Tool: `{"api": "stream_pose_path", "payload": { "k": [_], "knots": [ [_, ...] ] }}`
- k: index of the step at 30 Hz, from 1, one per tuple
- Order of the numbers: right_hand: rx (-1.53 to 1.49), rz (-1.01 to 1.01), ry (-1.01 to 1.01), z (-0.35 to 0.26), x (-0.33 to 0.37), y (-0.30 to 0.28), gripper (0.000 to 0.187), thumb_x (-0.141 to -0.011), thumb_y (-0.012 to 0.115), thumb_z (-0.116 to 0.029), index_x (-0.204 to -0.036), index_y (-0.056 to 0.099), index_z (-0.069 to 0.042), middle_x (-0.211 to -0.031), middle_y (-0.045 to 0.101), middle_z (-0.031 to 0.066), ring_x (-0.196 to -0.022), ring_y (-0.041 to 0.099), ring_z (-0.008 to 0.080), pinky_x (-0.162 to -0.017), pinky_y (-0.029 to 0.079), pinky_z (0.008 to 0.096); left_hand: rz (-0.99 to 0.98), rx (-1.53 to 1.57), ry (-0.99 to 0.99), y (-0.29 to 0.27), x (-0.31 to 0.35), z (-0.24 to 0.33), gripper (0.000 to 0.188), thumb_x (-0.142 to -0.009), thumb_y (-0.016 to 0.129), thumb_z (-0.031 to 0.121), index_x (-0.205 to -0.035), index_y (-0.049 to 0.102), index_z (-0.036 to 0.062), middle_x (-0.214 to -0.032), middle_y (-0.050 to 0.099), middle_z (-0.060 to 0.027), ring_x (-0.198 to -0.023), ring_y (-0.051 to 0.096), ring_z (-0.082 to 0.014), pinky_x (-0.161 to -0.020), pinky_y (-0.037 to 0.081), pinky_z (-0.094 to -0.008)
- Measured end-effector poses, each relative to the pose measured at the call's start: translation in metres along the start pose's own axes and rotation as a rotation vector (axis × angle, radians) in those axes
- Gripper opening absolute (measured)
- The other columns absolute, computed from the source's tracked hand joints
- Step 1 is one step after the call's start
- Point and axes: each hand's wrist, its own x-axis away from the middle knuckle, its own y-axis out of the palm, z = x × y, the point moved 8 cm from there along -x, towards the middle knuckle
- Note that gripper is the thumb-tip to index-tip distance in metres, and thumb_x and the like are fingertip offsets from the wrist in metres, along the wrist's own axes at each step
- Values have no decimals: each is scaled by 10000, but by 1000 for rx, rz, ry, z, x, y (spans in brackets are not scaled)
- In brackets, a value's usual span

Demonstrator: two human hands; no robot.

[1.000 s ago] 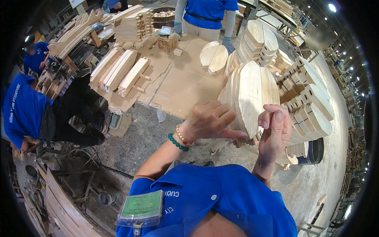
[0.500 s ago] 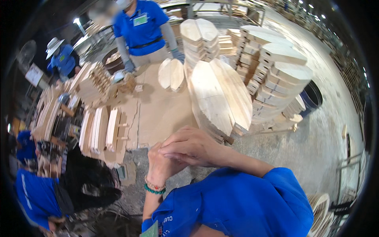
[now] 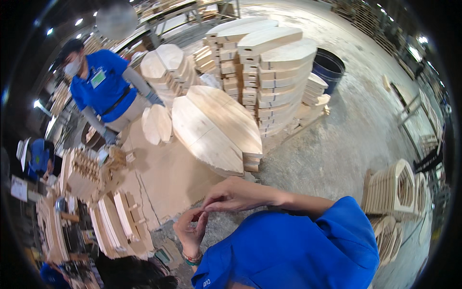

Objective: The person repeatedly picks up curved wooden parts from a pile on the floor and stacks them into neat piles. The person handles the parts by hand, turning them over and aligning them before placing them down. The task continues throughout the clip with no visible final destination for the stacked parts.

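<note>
In front of my chest my two hands meet at the fingertips above the cardboard-covered table's near edge. My left hand [image 3: 190, 230], with beaded bracelets at its wrist, has its fingers curled and a gap showing beside the thumb. From the right, my right hand [image 3: 230, 194] comes in with its fingers pressed together against the left fingers. Whether anything small sits between them is hidden. Just beyond lies a stack of large oval wooden panels [image 3: 214, 127], its top piece jointed from pale boards. A smaller oval wooden panel [image 3: 157, 124] rests at its far left.
Tall stacks of curved wooden pieces [image 3: 284, 72] rise behind the panels, beside a dark blue barrel [image 3: 329, 67]. Grooved wooden bars [image 3: 113, 221] lie on the brown cardboard [image 3: 168, 168] at left. Across the table stands a co-worker [image 3: 103, 86] in blue. Curved wooden frames [image 3: 390, 190] stand at right.
The view has swung to the right, so the stacks and co-worker sit farther left. My right hand no longer covers my left; they have parted slightly and touch at the fingertips.
</note>
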Motion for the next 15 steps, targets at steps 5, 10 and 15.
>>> {"api": "stream_pose_path", "payload": {
  "k": [5,10,15],
  "knots": [
    [-70,39,246,53,67,-5,295,-923,588,-321,-1004,690,-56,-786,678,115,-689,651,237,-645,479,357,-354,-271,-215,49,7,-63,372,-823,714,289,-1117,638,73,-805,694,-114,-720,682,-232,-663,527,-336],
    [34,167,667,187,171,13,325,-909,575,-350,-1018,688,-66,-861,700,122,-762,690,236,-698,515,362,-721,-607,-70,109,33,-95,514,-838,626,480,-1196,598,112,-1013,681,-136,-940,655,-314,-805,497,-434],
    [477,110,1110,311,333,56,327,-821,595,-355,-961,705,-81,-808,702,126,-746,684,257,-723,524,409,-831,-606,-91,156,44,-94,575,-839,614,466,-1270,559,89,-1132,655,-159,-1055,612,-347,-902,453,-465]
  ]
}}
